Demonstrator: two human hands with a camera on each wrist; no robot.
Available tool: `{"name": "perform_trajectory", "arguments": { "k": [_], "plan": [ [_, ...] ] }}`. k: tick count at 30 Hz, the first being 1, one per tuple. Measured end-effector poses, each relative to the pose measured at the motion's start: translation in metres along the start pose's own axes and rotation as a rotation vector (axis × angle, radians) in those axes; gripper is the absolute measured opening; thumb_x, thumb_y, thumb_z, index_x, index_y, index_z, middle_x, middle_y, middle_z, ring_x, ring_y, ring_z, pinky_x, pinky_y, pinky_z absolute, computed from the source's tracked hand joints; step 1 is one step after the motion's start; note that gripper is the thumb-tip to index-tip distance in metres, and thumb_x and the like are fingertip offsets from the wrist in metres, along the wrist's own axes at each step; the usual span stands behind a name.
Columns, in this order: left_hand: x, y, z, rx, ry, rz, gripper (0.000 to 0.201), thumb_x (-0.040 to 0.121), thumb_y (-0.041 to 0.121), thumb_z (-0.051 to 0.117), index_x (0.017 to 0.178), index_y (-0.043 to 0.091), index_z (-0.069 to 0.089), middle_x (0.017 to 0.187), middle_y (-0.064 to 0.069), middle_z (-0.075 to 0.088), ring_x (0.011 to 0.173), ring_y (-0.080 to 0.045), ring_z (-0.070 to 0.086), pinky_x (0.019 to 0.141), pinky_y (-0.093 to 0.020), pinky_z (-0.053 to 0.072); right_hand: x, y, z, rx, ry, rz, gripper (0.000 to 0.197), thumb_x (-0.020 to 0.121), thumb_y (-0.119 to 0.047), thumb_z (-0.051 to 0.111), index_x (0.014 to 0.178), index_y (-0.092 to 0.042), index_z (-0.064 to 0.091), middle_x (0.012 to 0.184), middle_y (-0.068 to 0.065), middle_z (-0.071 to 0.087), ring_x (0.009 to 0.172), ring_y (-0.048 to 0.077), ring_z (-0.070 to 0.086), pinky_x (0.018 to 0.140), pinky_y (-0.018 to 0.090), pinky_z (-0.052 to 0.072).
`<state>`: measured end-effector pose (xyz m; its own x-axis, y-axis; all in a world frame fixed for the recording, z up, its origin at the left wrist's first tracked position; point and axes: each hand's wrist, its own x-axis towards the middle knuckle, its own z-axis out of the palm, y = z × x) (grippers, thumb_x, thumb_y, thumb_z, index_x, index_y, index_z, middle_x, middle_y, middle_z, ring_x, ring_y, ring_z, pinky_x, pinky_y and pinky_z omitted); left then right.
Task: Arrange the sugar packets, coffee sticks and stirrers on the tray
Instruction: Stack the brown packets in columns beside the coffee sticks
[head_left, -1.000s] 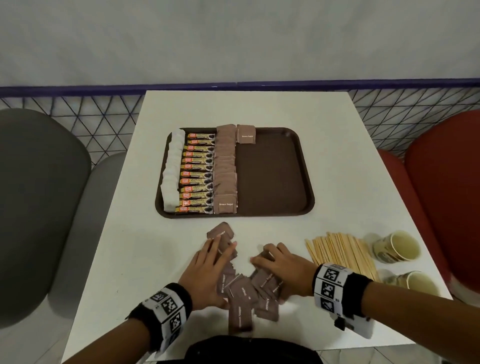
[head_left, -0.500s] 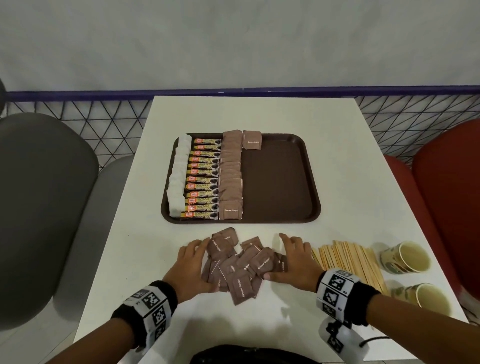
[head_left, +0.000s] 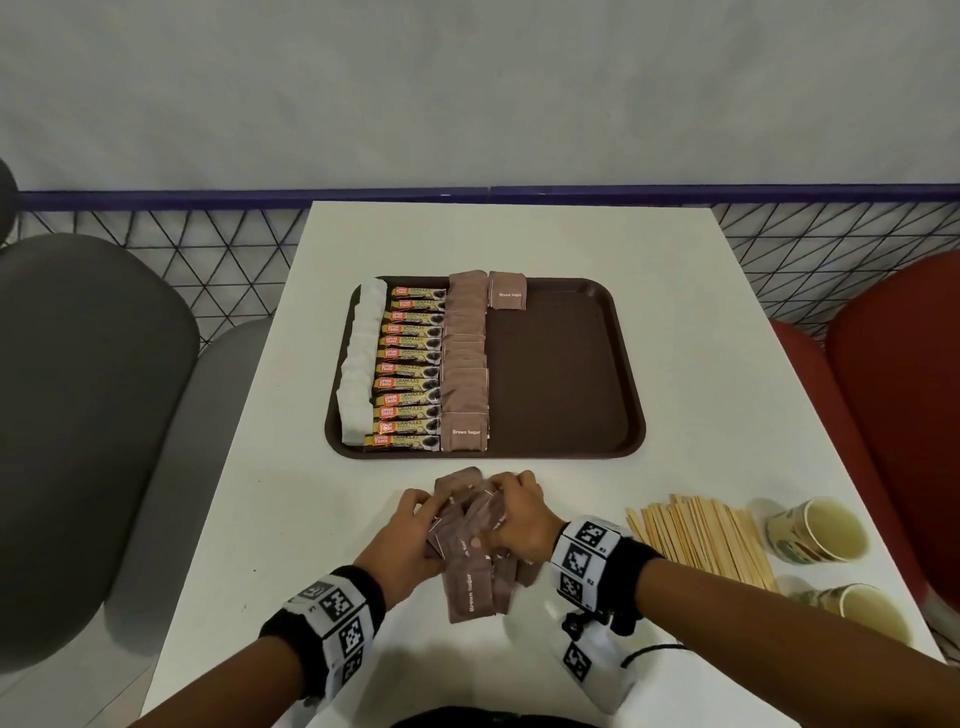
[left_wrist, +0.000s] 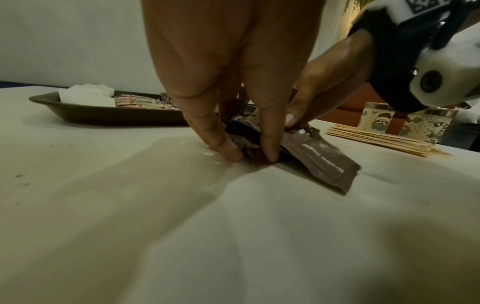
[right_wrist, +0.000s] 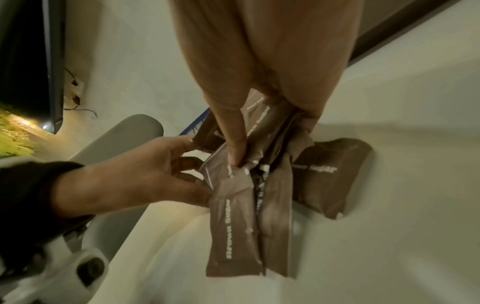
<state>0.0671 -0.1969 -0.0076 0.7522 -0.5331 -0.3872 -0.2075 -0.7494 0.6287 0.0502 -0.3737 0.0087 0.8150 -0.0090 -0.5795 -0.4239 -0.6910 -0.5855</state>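
Loose pile of brown sugar packets (head_left: 470, 545), matte brown with white lettering, on table (head_left: 675, 364) near of tray (head_left: 631, 364); left hand (head_left: 410, 540) and right hand (head_left: 519, 519) each curled, gripping pile's sides.

Lower cup (head_left: 868, 613) — rim partly behind right forearm

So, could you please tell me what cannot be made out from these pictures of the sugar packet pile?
- How many brown sugar packets are in the pile: head view, the left hand and right hand cover it.
- Print on the packets: left wrist view, too blurred.
- Count of wooden stirrers: head view, too fine, right wrist overlaps.
- Near paper cup: head view, partly behind the right forearm.
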Motion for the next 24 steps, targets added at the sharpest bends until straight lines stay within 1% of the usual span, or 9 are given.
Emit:
{"name": "perform_trajectory", "arguments": {
  "k": [4, 6, 9, 13, 14, 16, 18, 22, 24],
  "plan": [
    [-0.002, -0.002, 0.011, 0.097, 0.001, 0.072, 0.090, 0.085, 0.018, 0.065, 0.149, 0.019, 0.001, 0.146, -0.005, 0.016, 0.132, -0.019, 0.033, 0.108, -0.021, 0.033, 0.005, -0.008, 0.002, 0.090, -0.022, 0.026, 0.093, 0.054, -0.039, 0.077, 0.131, -0.012, 0.033, 0.126, 0.014, 0.037, 0.121, 0.026, 0.036, 0.102, 0.033, 0.038],
    [-0.003, 0.000, 0.014, 0.177, 0.013, 0.061, 0.089, 0.088, 0.021, 0.060, 0.149, 0.017, -0.005, 0.151, -0.006, 0.009, 0.135, -0.022, 0.026, 0.112, -0.026, 0.029, 0.006, -0.014, 0.001, 0.176, -0.072, 0.045, 0.090, 0.057, -0.038, 0.079, 0.130, -0.013, 0.032, 0.126, 0.013, 0.040, 0.120, 0.024, 0.041, 0.103, 0.038, 0.039],
    [-0.004, 0.006, 0.014, 0.204, 0.023, 0.044, 0.085, 0.091, 0.020, 0.055, 0.149, 0.014, -0.007, 0.154, -0.005, 0.005, 0.136, -0.025, 0.024, 0.113, -0.028, 0.025, 0.010, -0.015, 0.000, 0.262, -0.106, 0.060, 0.095, 0.045, -0.047, 0.076, 0.125, -0.017, 0.035, 0.123, 0.010, 0.048, 0.115, 0.023, 0.050, 0.100, 0.041, 0.044],
    [-0.002, 0.010, 0.009, -0.024, 0.035, 0.062, 0.075, 0.088, 0.010, 0.058, 0.149, 0.015, 0.014, 0.155, -0.009, 0.012, 0.141, -0.028, 0.021, 0.114, -0.035, 0.026, 0.006, -0.015, -0.002, 0.258, -0.101, -0.032, 0.053, 0.074, -0.014, 0.072, 0.108, -0.019, 0.032, 0.114, 0.016, 0.055, 0.105, 0.028, 0.056, 0.095, 0.044, 0.046],
    [-0.002, 0.010, 0.007, -0.061, 0.048, 0.075, 0.074, 0.088, 0.009, 0.059, 0.148, 0.014, 0.016, 0.155, -0.009, 0.013, 0.142, -0.026, 0.020, 0.115, -0.032, 0.025, 0.007, -0.013, -0.003, 0.259, -0.094, -0.047, 0.049, 0.076, -0.008, 0.069, 0.105, -0.020, 0.032, 0.107, 0.014, 0.056, 0.099, 0.026, 0.056, 0.092, 0.042, 0.048],
    [-0.001, 0.008, 0.005, -0.072, 0.053, 0.099, 0.081, 0.087, 0.006, 0.060, 0.149, 0.012, 0.009, 0.152, -0.006, 0.013, 0.140, -0.014, 0.017, 0.111, -0.012, 0.019, 0.008, -0.010, -0.005, 0.286, -0.072, -0.062, 0.045, 0.074, -0.003, 0.067, 0.097, -0.028, 0.037, 0.098, 0.009, 0.057, 0.091, 0.022, 0.055, 0.087, 0.040, 0.048],
    [0.000, 0.004, 0.001, -0.068, 0.037, 0.107, 0.086, 0.086, 0.006, 0.061, 0.148, 0.012, 0.002, 0.150, -0.003, 0.011, 0.139, -0.011, 0.016, 0.103, 0.000, 0.014, 0.010, -0.005, -0.008, 0.329, -0.063, -0.073, 0.048, 0.069, -0.001, 0.068, 0.087, -0.035, 0.040, 0.094, 0.009, 0.058, 0.089, 0.021, 0.054, 0.086, 0.045, 0.049],
    [-0.003, -0.010, -0.008, -0.079, -0.034, 0.088, 0.082, 0.083, 0.022, 0.067, 0.147, 0.025, 0.017, 0.147, 0.003, 0.022, 0.133, -0.015, 0.034, 0.102, -0.012, 0.033, 0.008, -0.002, -0.026, 0.456, -0.084, -0.068, 0.048, 0.071, 0.010, 0.065, 0.094, -0.025, 0.042, 0.090, 0.008, 0.058, 0.086, 0.020, 0.054, 0.079, 0.041, 0.050],
    [-0.008, -0.012, -0.015, -0.021, 0.015, 0.092, 0.072, 0.082, 0.045, 0.059, 0.145, 0.032, 0.026, 0.145, 0.008, 0.031, 0.130, -0.012, 0.037, 0.103, -0.017, 0.033, 0.005, 0.001, -0.038, 0.570, -0.106, -0.070, 0.045, 0.074, 0.013, 0.064, 0.101, -0.014, 0.041, 0.088, 0.003, 0.057, 0.084, 0.017, 0.054, 0.077, 0.034, 0.049]
  ]
}}
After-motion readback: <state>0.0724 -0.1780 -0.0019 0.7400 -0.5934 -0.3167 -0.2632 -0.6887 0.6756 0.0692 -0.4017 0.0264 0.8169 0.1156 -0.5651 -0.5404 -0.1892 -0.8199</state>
